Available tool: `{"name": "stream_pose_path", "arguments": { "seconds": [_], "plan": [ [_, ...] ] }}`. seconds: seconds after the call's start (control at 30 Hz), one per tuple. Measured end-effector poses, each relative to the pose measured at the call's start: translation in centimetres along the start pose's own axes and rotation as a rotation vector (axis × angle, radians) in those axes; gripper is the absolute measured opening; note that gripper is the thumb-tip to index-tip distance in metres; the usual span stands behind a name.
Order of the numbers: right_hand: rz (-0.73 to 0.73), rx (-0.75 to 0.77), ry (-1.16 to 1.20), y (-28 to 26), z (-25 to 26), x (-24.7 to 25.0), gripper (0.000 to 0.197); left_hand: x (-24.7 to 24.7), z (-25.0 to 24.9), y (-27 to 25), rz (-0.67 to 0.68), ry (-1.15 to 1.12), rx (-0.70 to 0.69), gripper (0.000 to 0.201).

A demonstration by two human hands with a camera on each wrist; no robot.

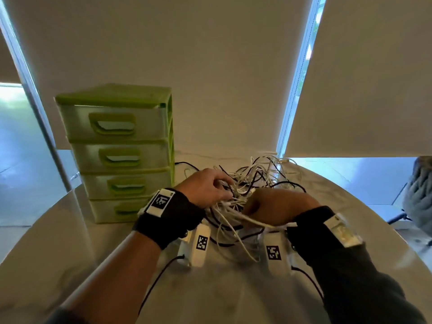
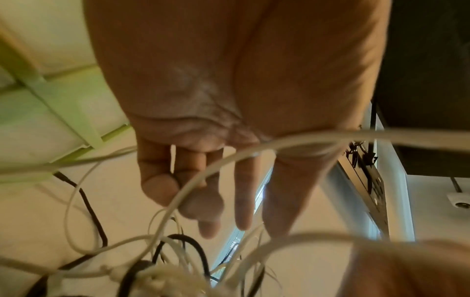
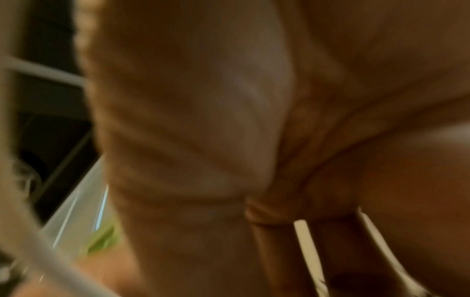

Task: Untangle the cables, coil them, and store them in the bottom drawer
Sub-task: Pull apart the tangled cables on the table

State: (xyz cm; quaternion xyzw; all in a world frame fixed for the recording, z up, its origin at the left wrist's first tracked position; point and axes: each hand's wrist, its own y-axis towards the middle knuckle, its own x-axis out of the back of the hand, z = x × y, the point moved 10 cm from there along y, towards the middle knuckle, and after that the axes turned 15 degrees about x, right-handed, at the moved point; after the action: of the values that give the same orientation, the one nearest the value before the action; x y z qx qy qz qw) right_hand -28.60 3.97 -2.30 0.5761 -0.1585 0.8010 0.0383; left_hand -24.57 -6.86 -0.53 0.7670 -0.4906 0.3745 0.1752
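Observation:
A tangle of white and black cables (image 1: 254, 178) lies on the round pale table (image 1: 210, 295), right of a green four-drawer unit (image 1: 121, 146). All its drawers are closed, including the bottom drawer (image 1: 117, 210). My left hand (image 1: 224, 190) reaches into the left side of the tangle with curled fingers. In the left wrist view, a white cable (image 2: 203, 172) runs across the curled fingers (image 2: 157, 186) of that hand. My right hand (image 1: 268, 206) grips white strands at the near side of the tangle. The blurred right wrist view shows white cables (image 3: 306, 251) coming out between its fingers.
The drawer unit stands close to my left wrist. A grey padded chair (image 1: 418, 190) sits beyond the table's right edge. Window blinds hang behind the table. Thin black leads (image 1: 159, 274) trail from my wrist cameras over the near tabletop.

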Motion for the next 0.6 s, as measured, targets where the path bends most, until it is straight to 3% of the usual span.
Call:
{"name": "stream_pose_path", "arguments": {
  "seconds": [0.07,0.17,0.3,0.5,0.57,0.6],
  "plan": [
    [-0.047,0.007,0.035,-0.4,-0.5,1.4,0.031,-1.5,0.5,0.4,0.126,0.08,0.001,0.044],
    [-0.062,0.001,0.082,-1.8,-1.2,2.4,0.024,-2.8,0.3,-0.5,0.286,0.106,-0.01,0.036],
    [-0.15,-0.042,0.221,-3.7,-2.2,3.3,0.004,-2.7,0.4,-1.1,0.236,0.26,0.003,0.013],
    [-0.362,-0.023,0.122,-2.1,-0.6,4.7,0.037,-0.3,-1.4,-1.9,0.061,0.201,-0.095,0.014],
    [-0.265,-0.022,0.091,-0.6,-0.1,2.6,0.044,0.2,-2.8,-2.9,0.054,0.18,-0.142,0.012],
    [-0.174,-0.032,0.074,0.0,-0.3,1.3,0.038,0.3,-3.4,-3.5,0.063,0.185,-0.159,0.01]
  ]
}}
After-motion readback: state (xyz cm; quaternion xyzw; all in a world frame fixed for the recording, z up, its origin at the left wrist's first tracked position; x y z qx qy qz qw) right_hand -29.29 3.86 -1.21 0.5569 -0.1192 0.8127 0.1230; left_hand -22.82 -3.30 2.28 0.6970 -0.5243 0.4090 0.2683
